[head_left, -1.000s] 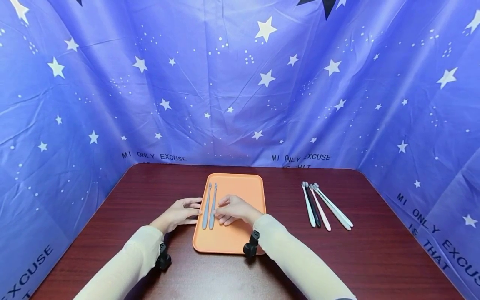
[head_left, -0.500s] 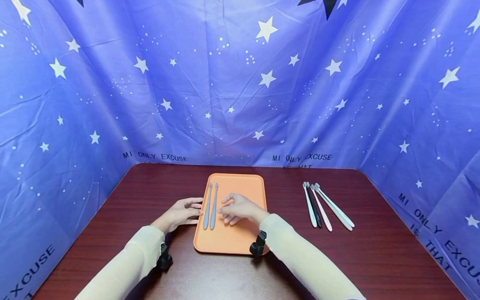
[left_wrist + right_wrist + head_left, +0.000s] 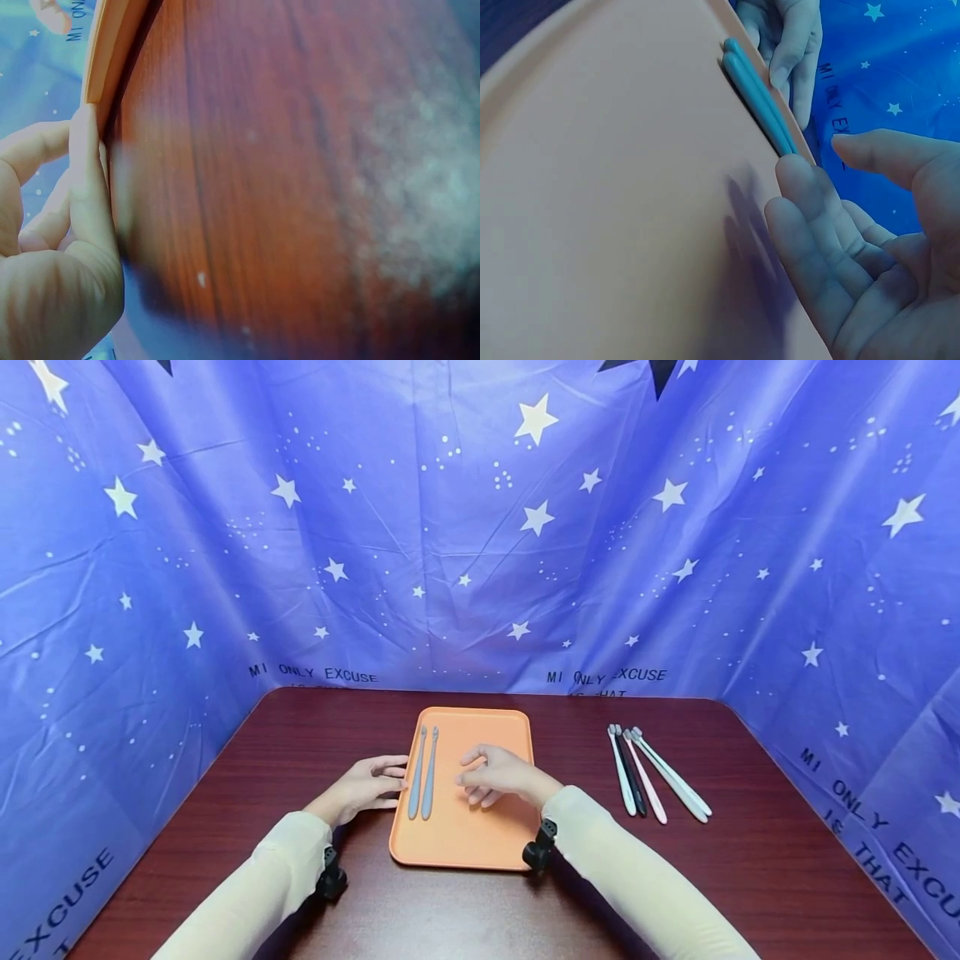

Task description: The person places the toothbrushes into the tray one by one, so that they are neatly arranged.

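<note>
The left hand (image 3: 360, 789) rested at the tray's left rim, fingers and thumb extended and spread, thumb tip touching the edge. The orange tray (image 3: 450, 850) held two grey toothbrushes (image 3: 429, 793), which lay side by side, just apart, along its left side, heads toward the far end. The right hand (image 3: 504, 778) hovered over the tray's right half, fingers loosely bent, a moderate gap between thumb and fingertips. Well to the right, five toothbrushes lay fanned on the table: one white toothbrush (image 3: 622, 777), one black toothbrush (image 3: 634, 787), one pink toothbrush (image 3: 648, 787) and two pale toothbrushes (image 3: 687, 793). The table (image 3: 757, 860) was dark red wood-grain; a blue star-printed curtain (image 3: 480, 535) surrounded its far edge and sides
</note>
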The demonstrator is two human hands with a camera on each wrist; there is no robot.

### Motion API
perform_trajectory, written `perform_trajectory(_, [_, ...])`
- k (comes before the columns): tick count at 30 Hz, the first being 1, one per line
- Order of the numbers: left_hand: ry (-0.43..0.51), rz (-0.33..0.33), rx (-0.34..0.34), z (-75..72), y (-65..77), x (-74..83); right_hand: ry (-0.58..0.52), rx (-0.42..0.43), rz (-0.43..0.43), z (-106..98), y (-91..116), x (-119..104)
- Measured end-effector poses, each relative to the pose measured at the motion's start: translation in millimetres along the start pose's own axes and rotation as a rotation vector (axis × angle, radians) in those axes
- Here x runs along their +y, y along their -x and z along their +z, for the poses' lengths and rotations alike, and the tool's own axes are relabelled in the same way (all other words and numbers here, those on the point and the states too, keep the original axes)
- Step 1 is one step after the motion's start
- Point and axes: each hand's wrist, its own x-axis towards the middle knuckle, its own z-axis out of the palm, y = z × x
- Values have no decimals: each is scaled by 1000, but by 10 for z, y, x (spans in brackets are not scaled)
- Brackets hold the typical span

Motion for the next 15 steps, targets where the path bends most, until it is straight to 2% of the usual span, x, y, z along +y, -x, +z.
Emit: perform_trajectory(15, [-9,-5,9,9,10,12,28,46,-11,-375,205,111])
